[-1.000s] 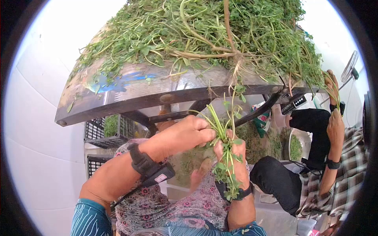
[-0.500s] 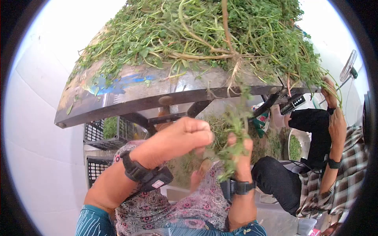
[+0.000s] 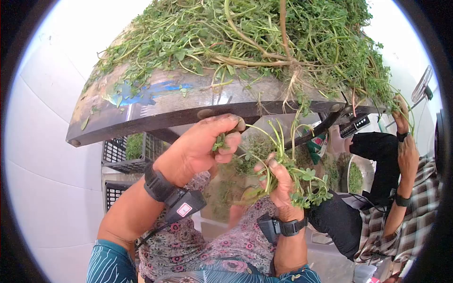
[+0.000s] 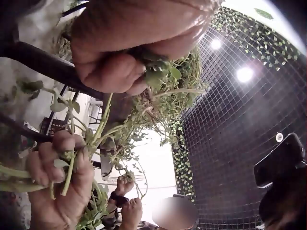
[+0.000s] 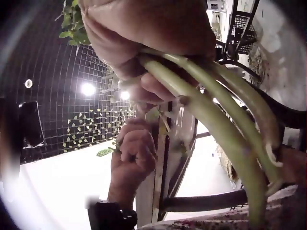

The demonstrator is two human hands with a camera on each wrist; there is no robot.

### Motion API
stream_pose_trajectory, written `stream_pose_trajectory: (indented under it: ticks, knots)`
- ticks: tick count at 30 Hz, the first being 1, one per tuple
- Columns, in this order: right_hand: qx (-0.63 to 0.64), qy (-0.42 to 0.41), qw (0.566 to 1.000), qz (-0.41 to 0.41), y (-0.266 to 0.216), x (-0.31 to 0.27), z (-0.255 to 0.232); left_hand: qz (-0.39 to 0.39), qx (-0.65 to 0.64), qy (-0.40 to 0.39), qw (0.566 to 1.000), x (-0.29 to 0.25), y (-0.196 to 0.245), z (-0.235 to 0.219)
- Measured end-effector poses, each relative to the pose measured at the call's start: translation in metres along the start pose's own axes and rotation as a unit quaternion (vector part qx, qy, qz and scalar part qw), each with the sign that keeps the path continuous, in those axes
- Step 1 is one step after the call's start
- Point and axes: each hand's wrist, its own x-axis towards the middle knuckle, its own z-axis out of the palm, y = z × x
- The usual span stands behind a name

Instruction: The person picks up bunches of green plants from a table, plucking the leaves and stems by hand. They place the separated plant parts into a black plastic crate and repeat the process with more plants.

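In the head view my left hand is raised in front of the table edge, its fingers curled on a small leafy sprig. Lower and to the right, my right hand grips a bunch of leafy green stems. The bunch's leaves spill to the right over the wrist side and its bare stems point up. One thin stem runs from near the left fingertips toward this bunch. Up close in the right wrist view, several thick stems come out of the right fist. Dark green leaves show at the left fingers.
A large heap of greens with roots covers the table ahead. Black crates stand below at left. At right another person in a checked shirt handles greens beside a bowl. Loose greens lie beneath the table.
The hands were together at the bunch, then drew apart. My left hand has risen and now shows leaves in its fingers. The bunch in my right hand has swung its leaves to the right.
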Motion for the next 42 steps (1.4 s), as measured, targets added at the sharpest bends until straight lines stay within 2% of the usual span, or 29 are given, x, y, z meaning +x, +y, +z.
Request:
stream_pose_trajectory:
  ticks: [2, 5, 8, 13, 16, 19, 22, 24, 25, 26, 29, 33, 34, 37, 42]
  knots:
    - [0.018, 0.002, 1.0, 0.004, -0.001, -0.003, -0.002, -0.011, -0.012, 0.009, 1.0, 0.002, -0.001, 0.001]
    - [-0.059, -0.029, 0.998, -0.015, 0.004, 0.0, -0.016, -0.029, -0.022, 0.009, 0.999, 0.003, -0.003, 0.0]
    - [0.022, -0.03, 0.999, -0.003, 0.002, 0.0, -0.014, -0.032, -0.024, 0.009, 0.999, 0.003, -0.004, 0.001]
    - [0.057, -0.016, 0.998, -0.014, 0.01, 0.005, -0.026, -0.037, -0.034, 0.035, 0.998, 0.005, -0.004, 0.002]
    - [0.063, 0.008, 0.998, -0.018, 0.005, 0.003, -0.02, -0.027, -0.053, -0.02, 0.998, 0.008, -0.005, -0.004]
    - [0.079, 0.021, 0.996, -0.022, 0.006, 0.005, -0.022, -0.016, 0.045, 0.047, 0.998, 0.002, -0.003, 0.01]
    - [0.139, 0.052, 0.989, -0.028, 0.002, 0.007, -0.021, -0.032, 0.122, -0.048, 0.991, -0.003, 0.0, 0.012]
    - [0.168, 0.07, 0.982, -0.043, -0.002, 0.006, -0.017, -0.011, 0.232, -0.079, 0.969, -0.002, -0.005, 0.012]
    - [0.157, 0.065, 0.985, -0.043, -0.003, 0.005, -0.016, -0.001, 0.286, -0.094, 0.953, -0.002, -0.008, 0.012]
    - [0.146, 0.06, 0.987, -0.042, -0.004, 0.004, -0.014, -0.009, 0.323, -0.057, 0.945, -0.001, -0.011, 0.014]
    - [0.084, 0.046, 0.994, -0.053, 0.008, 0.006, -0.015, 0.041, 0.351, -0.02, 0.935, 0.0, -0.015, 0.025]
    - [0.009, 0.027, 0.999, -0.038, 0.011, 0.003, -0.012, 0.054, 0.354, -0.005, 0.934, -0.001, -0.016, 0.034]
    - [-0.041, 0.044, 0.997, -0.039, 0.007, 0.0, -0.008, 0.051, 0.355, -0.002, 0.933, -0.001, -0.015, 0.036]
    - [-0.119, 0.072, 0.984, -0.113, -0.005, -0.009, 0.006, 0.038, 0.356, 0.02, 0.934, 0.0, -0.015, 0.035]
    - [-0.122, 0.052, 0.984, -0.115, -0.01, -0.012, 0.01, 0.069, 0.422, 0.032, 0.903, 0.002, -0.019, 0.033]
